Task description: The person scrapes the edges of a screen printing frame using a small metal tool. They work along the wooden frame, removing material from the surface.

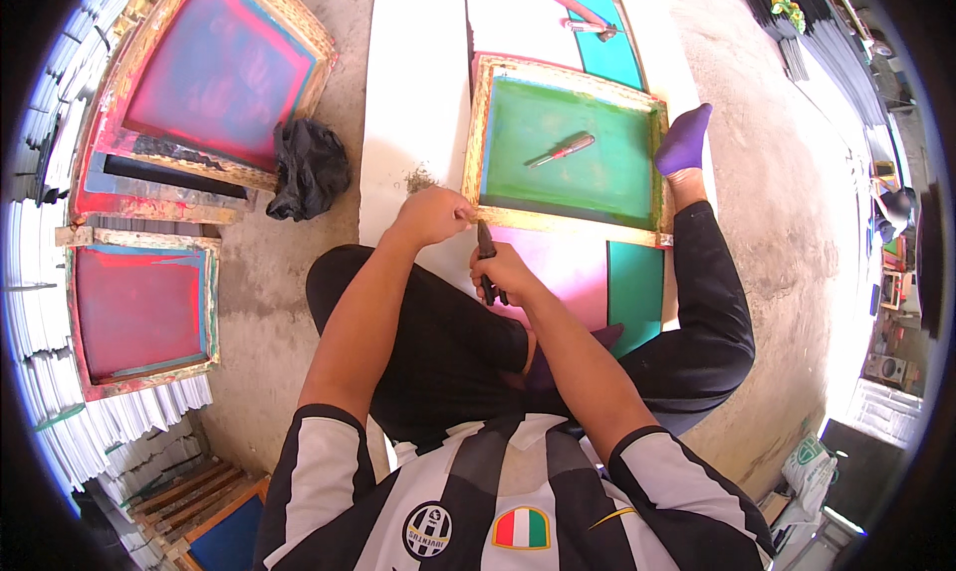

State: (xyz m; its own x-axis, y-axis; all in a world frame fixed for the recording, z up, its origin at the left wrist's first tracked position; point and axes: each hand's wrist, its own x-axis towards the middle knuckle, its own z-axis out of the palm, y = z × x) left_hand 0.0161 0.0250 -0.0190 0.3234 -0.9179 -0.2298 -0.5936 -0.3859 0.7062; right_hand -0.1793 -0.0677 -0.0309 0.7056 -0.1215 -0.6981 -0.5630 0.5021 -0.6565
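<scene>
The wooden frame (568,227) is a shallow, four-sided tray of pale timber, its bars blotched with yellowish and brown marks and edged along the left and far sides in pinkish red. Stretched inside it is a green mesh (597,181), smooth and slightly cloudy, darker toward the near edge and bordered with blue on the left. A screwdriver (570,150) with a clear, reddish handle lies slantwise on the mesh.

The pliers (485,240) are dark, with a narrow metal nose and thick handles. Beneath the frame, flat, smooth sheets show: a glossy pink sheet (563,262) and a teal sheet (633,287), beside a long white board (410,93). A crumpled black plastic bag (311,168) sits to the left on rough concrete.

The right hand (506,270) is closed around the handles of the pliers, whose nose points up at the frame's near-left corner. The left hand (436,216) is curled at that same corner, fingertips drawn together; whether they pinch anything, I cannot tell. The frame lies just beyond both hands, the mesh facing up.
</scene>
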